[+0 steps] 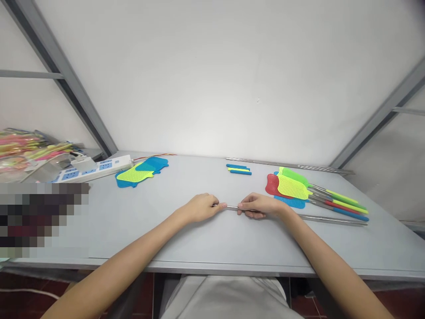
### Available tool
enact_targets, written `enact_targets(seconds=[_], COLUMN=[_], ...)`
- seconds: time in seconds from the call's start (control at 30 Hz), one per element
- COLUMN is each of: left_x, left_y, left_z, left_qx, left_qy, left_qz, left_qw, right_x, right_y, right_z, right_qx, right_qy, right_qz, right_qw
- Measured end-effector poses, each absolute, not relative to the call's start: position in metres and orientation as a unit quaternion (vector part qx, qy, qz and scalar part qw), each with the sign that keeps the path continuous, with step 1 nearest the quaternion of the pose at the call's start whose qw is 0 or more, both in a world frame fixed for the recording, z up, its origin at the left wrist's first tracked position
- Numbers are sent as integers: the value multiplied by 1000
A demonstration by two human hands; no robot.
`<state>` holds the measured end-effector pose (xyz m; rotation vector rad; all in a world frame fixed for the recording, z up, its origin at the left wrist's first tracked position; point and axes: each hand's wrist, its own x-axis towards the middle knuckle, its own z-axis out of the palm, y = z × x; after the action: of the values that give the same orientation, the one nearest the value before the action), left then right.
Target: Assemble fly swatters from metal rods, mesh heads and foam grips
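Observation:
Low over the middle of the table, my left hand (202, 207) is closed round one end of a thin metal rod (231, 208). A short way along, my right hand (259, 205) pinches the same rod between thumb and fingers. To the right of my right wrist, metal rod length (332, 219) lies along the table; whether it is the held rod is hidden by the hand and forearm. Beyond my right hand are finished-looking fly swatters with a yellow mesh head (294, 186), a red head (272, 184) and coloured handles (348, 208).
Blue and yellow loose swatter heads (139, 173) lie at the left. Short blue and yellow handles (239, 169) sit at the back, before more metal rods (285, 164) by the wall. A white power strip (109, 166) and a bagged colourful pile (33, 146) are far left.

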<state>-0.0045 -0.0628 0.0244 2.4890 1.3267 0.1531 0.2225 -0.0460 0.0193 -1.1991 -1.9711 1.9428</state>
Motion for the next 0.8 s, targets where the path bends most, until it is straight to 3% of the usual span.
enact_targets(seconds=[0.8], left_x=[-5], left_y=[-61], left_z=[24], left_qx=[876], left_qy=[459], left_qz=[61], left_qw=[138], right_x=[220], right_y=[-49], right_z=[22], right_qx=[-396], right_qy=[-666], right_qz=[629], right_qw=[65])
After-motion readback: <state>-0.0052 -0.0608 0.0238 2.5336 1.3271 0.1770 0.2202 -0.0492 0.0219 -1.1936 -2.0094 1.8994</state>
